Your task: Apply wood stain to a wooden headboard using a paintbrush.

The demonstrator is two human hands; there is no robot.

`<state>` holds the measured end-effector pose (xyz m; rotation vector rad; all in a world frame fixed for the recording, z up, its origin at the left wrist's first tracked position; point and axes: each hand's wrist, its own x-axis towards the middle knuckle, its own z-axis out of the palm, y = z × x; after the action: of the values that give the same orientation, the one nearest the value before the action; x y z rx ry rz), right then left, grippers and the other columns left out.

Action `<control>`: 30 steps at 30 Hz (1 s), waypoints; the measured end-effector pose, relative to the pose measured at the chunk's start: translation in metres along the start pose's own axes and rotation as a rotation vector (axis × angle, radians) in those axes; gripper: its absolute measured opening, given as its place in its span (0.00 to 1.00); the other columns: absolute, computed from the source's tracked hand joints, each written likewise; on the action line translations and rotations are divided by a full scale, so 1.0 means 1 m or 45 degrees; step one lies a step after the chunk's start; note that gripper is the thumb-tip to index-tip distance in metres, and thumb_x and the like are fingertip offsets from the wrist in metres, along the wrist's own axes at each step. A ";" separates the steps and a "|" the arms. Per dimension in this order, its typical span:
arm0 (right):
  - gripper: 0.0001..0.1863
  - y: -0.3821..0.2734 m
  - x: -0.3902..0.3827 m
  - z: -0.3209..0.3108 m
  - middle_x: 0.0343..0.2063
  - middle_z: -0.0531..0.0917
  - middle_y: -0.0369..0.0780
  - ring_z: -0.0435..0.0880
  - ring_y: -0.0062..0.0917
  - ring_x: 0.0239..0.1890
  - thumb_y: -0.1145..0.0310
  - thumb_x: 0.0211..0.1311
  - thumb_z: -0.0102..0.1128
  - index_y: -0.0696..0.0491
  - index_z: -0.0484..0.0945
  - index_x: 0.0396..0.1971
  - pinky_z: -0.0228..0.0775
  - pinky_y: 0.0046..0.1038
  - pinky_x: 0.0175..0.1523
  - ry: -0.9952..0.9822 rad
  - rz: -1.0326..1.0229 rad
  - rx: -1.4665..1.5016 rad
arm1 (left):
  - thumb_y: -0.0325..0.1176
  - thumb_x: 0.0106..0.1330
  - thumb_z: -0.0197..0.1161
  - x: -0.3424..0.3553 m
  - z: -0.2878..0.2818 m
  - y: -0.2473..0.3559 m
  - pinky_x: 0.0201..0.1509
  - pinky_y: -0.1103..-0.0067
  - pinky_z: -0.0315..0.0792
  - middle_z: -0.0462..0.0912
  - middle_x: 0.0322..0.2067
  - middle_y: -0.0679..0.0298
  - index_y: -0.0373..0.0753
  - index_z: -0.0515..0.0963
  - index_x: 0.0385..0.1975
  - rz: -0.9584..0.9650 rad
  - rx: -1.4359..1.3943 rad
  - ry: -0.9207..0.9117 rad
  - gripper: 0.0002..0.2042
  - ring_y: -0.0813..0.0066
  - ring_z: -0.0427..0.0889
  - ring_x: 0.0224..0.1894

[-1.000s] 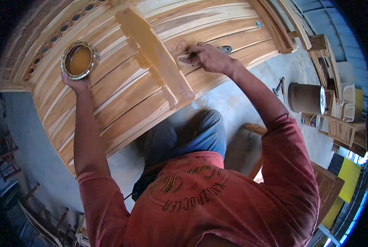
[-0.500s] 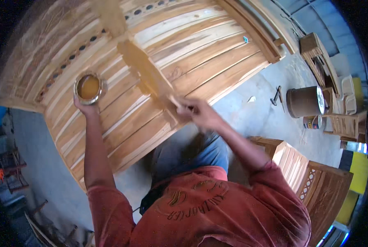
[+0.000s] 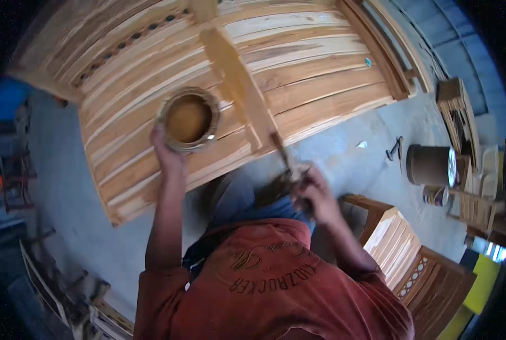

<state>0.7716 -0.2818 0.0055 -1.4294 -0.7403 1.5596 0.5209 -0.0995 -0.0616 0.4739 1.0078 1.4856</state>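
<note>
My left hand (image 3: 167, 148) is wrapped round the side of an open round can (image 3: 193, 147) with yellow-brown liquid in it. The can is held over a slatted wooden bench (image 3: 326, 85). A wet yellow-brown stripe (image 3: 236, 76) runs along the crosswise board in the bench's middle. Closed round a brush (image 3: 282, 149), my right hand (image 3: 316, 195) is off the bench's near edge, in front of my lap. The brush points up and left, its dark tip near the lower end of the coated board. Motion blurs the right fingers and the brush handle.
A smaller slatted wooden chair (image 3: 391, 232) stands at my right. Farther right on the grey floor are a brown drum (image 3: 425, 165), a small paint tin (image 3: 436, 196) and a hammer (image 3: 395, 152). A small teal object (image 3: 368, 62) lies on the bench.
My right hand has drawn the brush off the board, down and to the right. My left hand has brought the can right, nearer the coated board. The whole view has shifted a little.
</note>
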 end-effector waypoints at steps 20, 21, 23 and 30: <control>0.16 -0.102 -0.023 0.007 0.29 0.79 0.44 0.75 0.32 0.25 0.79 0.49 0.51 0.59 0.78 0.40 0.69 0.32 0.33 -0.416 -0.486 -1.579 | 0.42 0.57 0.53 -0.107 -0.004 -0.055 0.42 0.79 0.67 0.76 0.39 0.59 0.32 0.72 0.47 -0.192 0.300 -0.318 0.22 0.72 0.72 0.37; 0.14 -0.097 -0.026 0.003 0.28 0.79 0.45 0.76 0.33 0.26 0.79 0.51 0.49 0.60 0.78 0.39 0.70 0.34 0.33 -0.410 -0.400 -1.340 | 0.42 0.57 0.53 -0.108 -0.006 -0.059 0.42 0.79 0.67 0.76 0.39 0.59 0.33 0.71 0.47 -0.213 0.213 -0.320 0.22 0.72 0.72 0.38; 0.16 -0.064 -0.026 -0.014 0.31 0.80 0.46 0.74 0.29 0.21 0.78 0.56 0.44 0.61 0.76 0.43 0.69 0.30 0.26 -0.412 -0.317 -0.912 | 0.44 0.59 0.49 -0.112 -0.002 -0.061 0.43 0.79 0.68 0.76 0.41 0.60 0.35 0.71 0.48 -0.334 0.199 -0.235 0.22 0.70 0.74 0.40; 0.18 0.043 -0.015 -0.027 0.33 0.80 0.46 0.70 0.19 0.15 0.75 0.63 0.42 0.58 0.67 0.53 0.61 0.17 0.15 -0.638 0.135 0.700 | 0.52 0.59 0.46 -0.096 0.022 -0.057 0.50 0.72 0.70 0.77 0.47 0.61 0.42 0.71 0.51 -0.396 -0.174 -0.107 0.25 0.68 0.76 0.48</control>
<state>0.7889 -0.3179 -0.0290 -0.6901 -0.4567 2.0381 0.5911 -0.1890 -0.0706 0.2652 0.8642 1.2351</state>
